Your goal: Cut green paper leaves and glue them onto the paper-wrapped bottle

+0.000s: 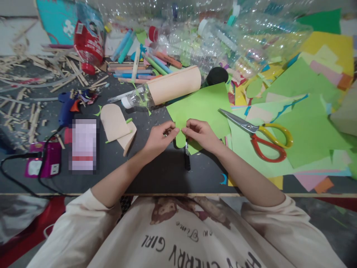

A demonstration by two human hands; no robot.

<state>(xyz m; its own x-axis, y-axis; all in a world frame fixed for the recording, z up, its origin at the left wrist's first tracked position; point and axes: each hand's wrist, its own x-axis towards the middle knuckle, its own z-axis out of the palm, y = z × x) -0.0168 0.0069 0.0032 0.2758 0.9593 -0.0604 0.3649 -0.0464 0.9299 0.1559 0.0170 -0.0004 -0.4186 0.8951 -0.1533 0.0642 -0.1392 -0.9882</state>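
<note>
A small rounded strip of green paper [180,139] is pinched between both my hands above the dark tabletop. On its left edge, my left hand [163,134] closes thumb and fingers. My right hand [199,131] grips the opposite edge the same way. Behind them lies a larger green sheet [205,104]. A black-handled pen-like tool [187,158] rests just below my fingers. Scissors [255,130] with one yellow and one red handle lie to the right, blades pointing toward my hands. Peach paper cutouts [115,123] with thin green strips sit to the left.
A clear bottle wrapped in peach paper [175,85] lies behind my hands. Left are a blue glue gun [67,108], a phone-like object [83,145], and wood sticks [33,115]. Plastic bottles [251,44] crowd the back; coloured paper sheets [312,130] cover the right.
</note>
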